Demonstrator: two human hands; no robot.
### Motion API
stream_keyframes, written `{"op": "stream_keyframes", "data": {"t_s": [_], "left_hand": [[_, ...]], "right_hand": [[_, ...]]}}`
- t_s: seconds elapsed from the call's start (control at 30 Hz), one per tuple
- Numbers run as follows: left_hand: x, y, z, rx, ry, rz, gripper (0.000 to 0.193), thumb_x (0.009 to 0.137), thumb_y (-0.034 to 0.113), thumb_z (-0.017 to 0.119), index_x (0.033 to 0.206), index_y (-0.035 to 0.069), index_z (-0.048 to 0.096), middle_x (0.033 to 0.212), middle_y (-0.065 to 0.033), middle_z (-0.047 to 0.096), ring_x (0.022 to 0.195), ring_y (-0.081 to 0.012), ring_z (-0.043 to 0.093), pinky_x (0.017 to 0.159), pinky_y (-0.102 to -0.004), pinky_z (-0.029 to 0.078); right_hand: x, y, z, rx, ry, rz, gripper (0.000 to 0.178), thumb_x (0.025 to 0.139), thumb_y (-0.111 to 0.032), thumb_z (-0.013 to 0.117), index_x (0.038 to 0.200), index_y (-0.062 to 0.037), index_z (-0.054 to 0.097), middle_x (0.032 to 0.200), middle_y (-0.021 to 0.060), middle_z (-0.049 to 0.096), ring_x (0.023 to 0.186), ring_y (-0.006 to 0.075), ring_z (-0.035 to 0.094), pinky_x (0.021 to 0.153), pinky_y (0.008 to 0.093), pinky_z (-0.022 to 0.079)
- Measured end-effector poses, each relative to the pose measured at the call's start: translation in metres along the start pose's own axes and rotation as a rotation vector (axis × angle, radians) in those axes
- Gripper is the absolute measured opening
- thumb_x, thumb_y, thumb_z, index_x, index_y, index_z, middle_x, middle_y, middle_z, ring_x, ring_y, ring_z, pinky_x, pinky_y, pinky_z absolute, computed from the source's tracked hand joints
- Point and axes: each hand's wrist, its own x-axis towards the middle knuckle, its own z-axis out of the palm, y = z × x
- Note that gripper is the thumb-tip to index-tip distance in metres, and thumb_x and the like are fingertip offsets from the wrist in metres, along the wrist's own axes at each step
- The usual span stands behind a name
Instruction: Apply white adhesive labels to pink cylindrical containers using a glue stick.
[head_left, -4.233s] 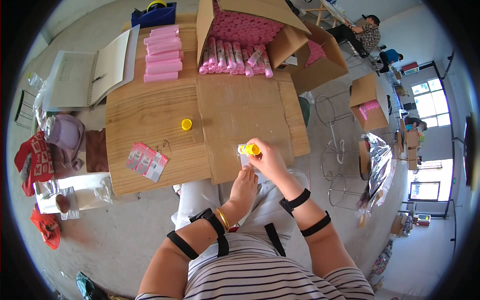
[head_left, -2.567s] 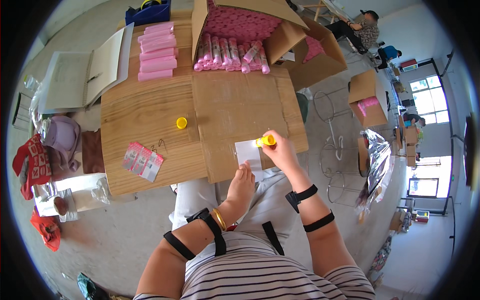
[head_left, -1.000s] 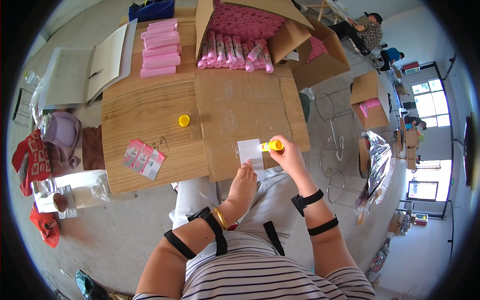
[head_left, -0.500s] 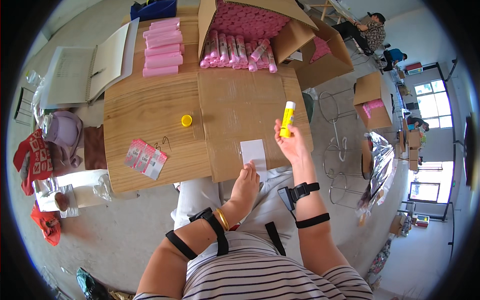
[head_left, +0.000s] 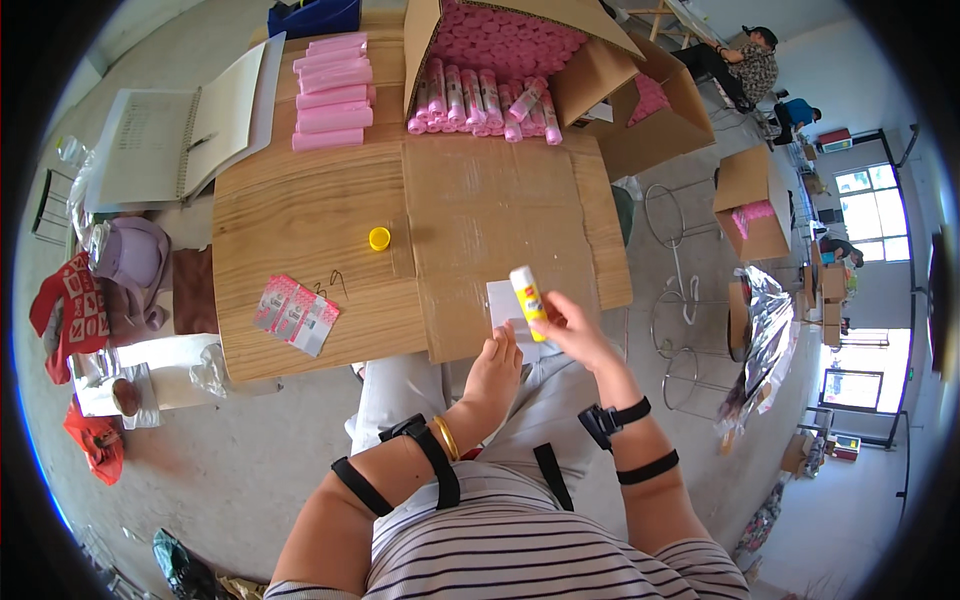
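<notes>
My right hand [head_left: 575, 330] is closed round a yellow and white glue stick [head_left: 529, 303]. The stick leans over a white paper card [head_left: 502, 293], its white end up and its lower end at or just above the card. The card lies on the cardboard sheet near the table's front edge. With its fingertips on the card's lower left part, my left hand [head_left: 494, 362] holds it; the thumb is hidden. A round yellow cap [head_left: 379, 239] stands on the wood to the left. Printed pink and grey cards [head_left: 298, 315] lie at the front left.
Pink rolls [head_left: 333, 95] are stacked at the back left, beside an open notebook [head_left: 222, 115] with a pen. An open carton [head_left: 425, 45] full of pink rolls stands at the back, some lying before it. Wire-framed stools [head_left: 668, 215] and another carton [head_left: 755, 190] are to the right.
My right hand has come down and left, bringing the glue stick from beside the card to over it. My left hand stays on the card. The view has shifted slightly.
</notes>
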Motion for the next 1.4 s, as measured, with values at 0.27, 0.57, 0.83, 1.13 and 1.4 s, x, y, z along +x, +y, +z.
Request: {"op": "stream_keyframes", "data": {"t_s": [0.27, 0.57, 0.83, 1.13, 1.4], "left_hand": [[-0.006, 0.008, 0.003, 0.149, -0.004, -0.024, 0.048, 0.089, 0.025, 0.047, 0.131, 0.002, 0.051, 0.138, -0.0131, 0.049, 0.133, -0.0279, 0.038, 0.101, -0.0358, 0.027], [-0.01, 0.007, 0.008, 0.082, 0.0, -0.006, 0.048, 0.087, 0.024, 0.05, 0.129, 0.002, 0.053, 0.133, -0.0108, 0.052, 0.132, -0.0273, 0.039, 0.102, -0.0357, 0.026], [-0.011, 0.005, 0.005, 0.067, -0.056, 0.025, 0.053, 0.088, 0.024, 0.049, 0.134, -0.001, 0.049, 0.138, -0.014, 0.049, 0.134, -0.0298, 0.038, 0.105, -0.037, 0.026], [-0.011, 0.002, 0.004, 0.115, 0.001, 0.011, 0.055, 0.09, 0.025, 0.044, 0.137, -0.005, 0.044, 0.149, -0.0234, 0.035, 0.135, -0.0338, 0.035, 0.107, -0.0377, 0.028], [-0.005, -0.017, -0.003, -0.305, 0.152, -0.038, 0.051, 0.085, 0.026, 0.054, 0.127, -0.003, 0.05, 0.141, -0.0209, 0.043, 0.126, -0.0297, 0.043, 0.103, -0.0391, 0.032]], "right_hand": [[-0.019, -0.003, 0.017, -0.413, -0.056, -0.045, 0.034, 0.08, -0.017, 0.07, 0.106, 0.0032, 0.061, 0.091, 0.0188, 0.067, 0.082, 0.0298, 0.065, 0.072, 0.0371, 0.05], [-0.01, -0.016, 0.026, -0.475, -0.114, 0.05, 0.031, 0.082, -0.018, 0.07, 0.1, 0.0054, 0.061, 0.074, 0.0105, 0.063, 0.065, 0.0152, 0.057, 0.062, 0.0303, 0.046], [0.001, -0.016, 0.036, -0.362, -0.058, 0.092, 0.027, 0.084, -0.021, 0.068, 0.095, 0.0037, 0.063, 0.069, 0.0086, 0.062, 0.064, 0.014, 0.059, 0.061, 0.0313, 0.047], [0.035, 0.006, 0.02, 0.038, 0.298, -0.307, 0.039, 0.088, -0.005, 0.065, 0.124, -0.0011, 0.05, 0.113, 0.0074, 0.062, 0.101, 0.0149, 0.06, 0.093, 0.0307, 0.048], [0.085, 0.0, 0.009, 0.037, 0.425, -0.452, 0.032, 0.084, -0.002, 0.067, 0.114, -0.0016, 0.058, 0.109, 0.0094, 0.064, 0.1, 0.0188, 0.064, 0.088, 0.0306, 0.051]]}}
